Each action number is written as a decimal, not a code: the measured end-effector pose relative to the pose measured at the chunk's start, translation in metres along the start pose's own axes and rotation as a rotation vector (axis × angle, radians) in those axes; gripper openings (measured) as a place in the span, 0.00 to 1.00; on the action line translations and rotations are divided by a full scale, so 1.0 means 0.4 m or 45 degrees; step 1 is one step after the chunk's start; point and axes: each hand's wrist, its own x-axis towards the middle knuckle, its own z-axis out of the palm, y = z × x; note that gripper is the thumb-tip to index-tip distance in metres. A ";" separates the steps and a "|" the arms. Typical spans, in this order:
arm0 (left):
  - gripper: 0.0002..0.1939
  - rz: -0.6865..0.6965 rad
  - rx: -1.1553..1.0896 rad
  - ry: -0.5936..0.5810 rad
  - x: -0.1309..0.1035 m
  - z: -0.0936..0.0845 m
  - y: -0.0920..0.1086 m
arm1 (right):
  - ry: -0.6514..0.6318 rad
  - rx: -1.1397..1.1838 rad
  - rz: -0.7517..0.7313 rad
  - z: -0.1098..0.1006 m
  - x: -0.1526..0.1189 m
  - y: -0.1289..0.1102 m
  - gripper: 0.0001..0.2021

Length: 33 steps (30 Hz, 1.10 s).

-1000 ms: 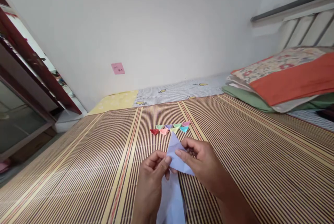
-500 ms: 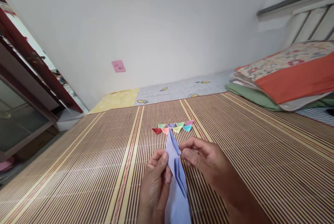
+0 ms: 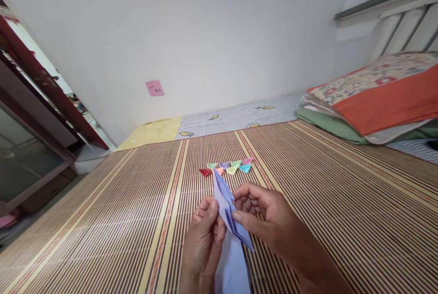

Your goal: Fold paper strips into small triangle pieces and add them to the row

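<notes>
A folded blue paper (image 3: 222, 198) with a pointed top is held above the mat. My left hand (image 3: 205, 234) pinches its left edge between thumb and fingers. On the right side, my right hand (image 3: 262, 212) has thumb and curled fingers on the paper's folded layers, which stand slightly apart. Below them a flat strip of blue paper (image 3: 232, 266) reaches the bottom edge of the view. Just beyond the paper's tip, several small folded paper triangles (image 3: 232, 170) lie in two rows, in red, pink, green, yellow, purple and turquoise.
The striped bamboo mat (image 3: 130, 202) covers the bed. Folded bedding (image 3: 386, 97) is piled at the right. A pink note (image 3: 155, 88) is on the wall (image 3: 219, 34). A dark door frame (image 3: 51, 79) stands at the left.
The paper's tip has tilted left and its lower folded part has swung out to the right. My right thumb has moved down onto the folded layers. My left hand has barely moved.
</notes>
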 end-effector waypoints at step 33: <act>0.15 0.172 0.197 0.118 -0.035 0.049 0.014 | 0.052 0.466 -0.098 0.029 0.032 0.033 0.06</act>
